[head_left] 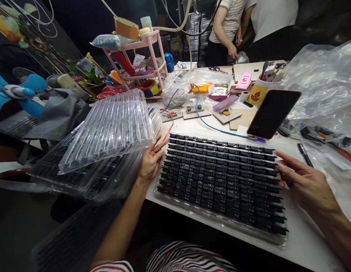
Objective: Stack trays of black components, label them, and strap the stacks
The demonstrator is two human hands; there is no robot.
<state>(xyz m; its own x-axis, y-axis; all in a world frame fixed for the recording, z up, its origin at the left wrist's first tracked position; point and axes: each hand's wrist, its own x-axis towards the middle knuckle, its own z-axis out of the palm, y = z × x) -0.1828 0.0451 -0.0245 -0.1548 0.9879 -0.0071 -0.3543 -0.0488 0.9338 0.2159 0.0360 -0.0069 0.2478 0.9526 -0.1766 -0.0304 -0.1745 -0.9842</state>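
A clear plastic tray (220, 223) lies in front of me on the white table, its near edge reaching the table's edge. Rows of small black parts (209, 177) fill it; their exact kind is too small to make out. My left hand (150, 163) grips the tray's left side, fingers along the edge. On the opposite side my right hand (308, 183) has thumb and fingers at the upper right edge. Left of the tray, a stack of clear ribbed trays (110, 126) rests at a tilt on more trays holding black parts (59, 158).
Behind the tray, a phone (274, 113) leans upright near a yellow cup (259, 90). A pink rack (133, 45), a blue fan (21, 92), plastic bags (319, 83), a pen (305, 155) and a blue cable (209, 126) surround the workspace. Two people (229, 30) stand beyond the table.
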